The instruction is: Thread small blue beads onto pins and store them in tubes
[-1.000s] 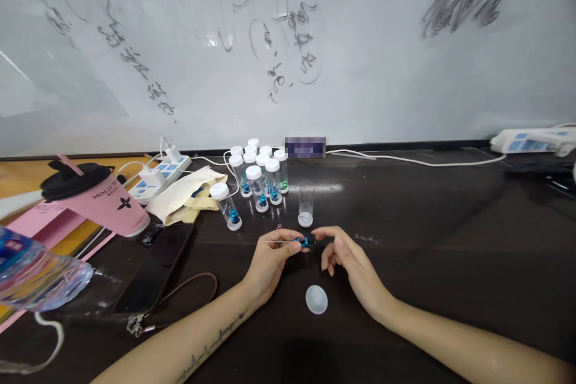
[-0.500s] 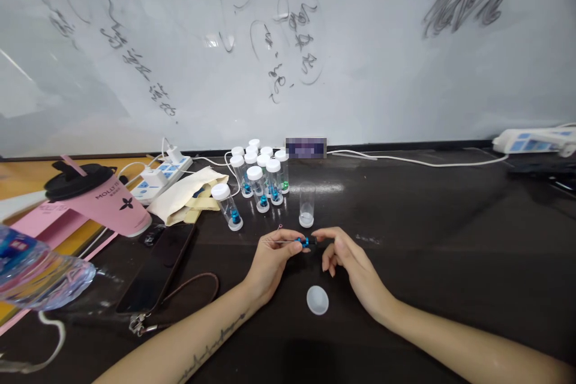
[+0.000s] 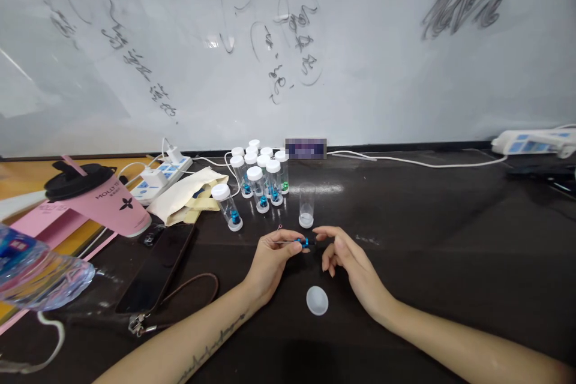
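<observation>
Between the thumb and fingers of my left hand (image 3: 275,259) is a small blue-and-black piece (image 3: 305,242) with a thin metal shaft. The shaft points left across my palm, and its exact kind is too small to tell. My right hand (image 3: 348,261) is beside the black end, index finger stretched out and the others loosely bent. Whether its fingertip touches the piece I cannot tell. Behind the hands stands an uncapped clear tube (image 3: 306,201). A white round cap (image 3: 317,300) lies on the table between my forearms.
Several white-capped tubes (image 3: 273,183) with blue or green pieces stand at the back. Leftward are a phone (image 3: 155,270) with a strap, a cream cloth pouch (image 3: 184,195), a pink cup (image 3: 105,198), a water bottle (image 3: 40,270) and a power strip (image 3: 168,177). A whiteboard (image 3: 369,72) rises behind.
Less of the piece's black end shows beside my right fingertip. Both hands stay nearly in place, and the left one keeps its hold.
</observation>
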Action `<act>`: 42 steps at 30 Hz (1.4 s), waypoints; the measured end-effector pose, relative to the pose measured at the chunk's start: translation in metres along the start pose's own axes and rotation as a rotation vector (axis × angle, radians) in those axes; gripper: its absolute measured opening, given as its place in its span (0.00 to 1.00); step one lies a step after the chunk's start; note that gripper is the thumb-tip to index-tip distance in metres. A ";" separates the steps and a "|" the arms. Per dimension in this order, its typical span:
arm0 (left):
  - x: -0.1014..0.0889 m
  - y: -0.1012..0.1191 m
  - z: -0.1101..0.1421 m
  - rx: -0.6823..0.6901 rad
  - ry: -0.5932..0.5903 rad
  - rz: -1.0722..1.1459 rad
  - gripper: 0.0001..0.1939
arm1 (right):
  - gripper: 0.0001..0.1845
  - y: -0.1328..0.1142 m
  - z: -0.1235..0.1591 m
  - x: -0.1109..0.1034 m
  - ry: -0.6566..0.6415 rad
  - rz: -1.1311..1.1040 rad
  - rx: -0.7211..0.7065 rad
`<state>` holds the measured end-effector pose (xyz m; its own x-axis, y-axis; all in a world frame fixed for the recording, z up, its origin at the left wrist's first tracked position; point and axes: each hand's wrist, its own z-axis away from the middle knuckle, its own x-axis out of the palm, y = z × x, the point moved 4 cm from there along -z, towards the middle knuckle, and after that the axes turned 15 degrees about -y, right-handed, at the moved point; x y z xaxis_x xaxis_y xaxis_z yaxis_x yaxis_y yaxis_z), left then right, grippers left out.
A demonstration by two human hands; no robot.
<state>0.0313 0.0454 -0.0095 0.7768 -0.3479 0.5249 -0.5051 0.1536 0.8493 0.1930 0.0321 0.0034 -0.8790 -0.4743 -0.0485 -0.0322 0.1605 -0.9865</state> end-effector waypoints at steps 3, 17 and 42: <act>0.001 0.000 0.000 0.003 -0.009 -0.004 0.10 | 0.21 0.000 0.000 0.001 -0.022 0.012 -0.002; -0.002 -0.002 -0.002 0.011 -0.019 0.007 0.09 | 0.19 0.000 0.000 0.000 0.003 -0.015 0.002; -0.004 -0.005 -0.001 0.002 -0.013 0.014 0.09 | 0.22 -0.003 0.001 0.001 0.004 -0.014 0.005</act>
<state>0.0314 0.0470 -0.0153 0.7648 -0.3579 0.5358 -0.5165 0.1565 0.8419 0.1930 0.0304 0.0064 -0.8806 -0.4726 -0.0340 -0.0421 0.1495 -0.9879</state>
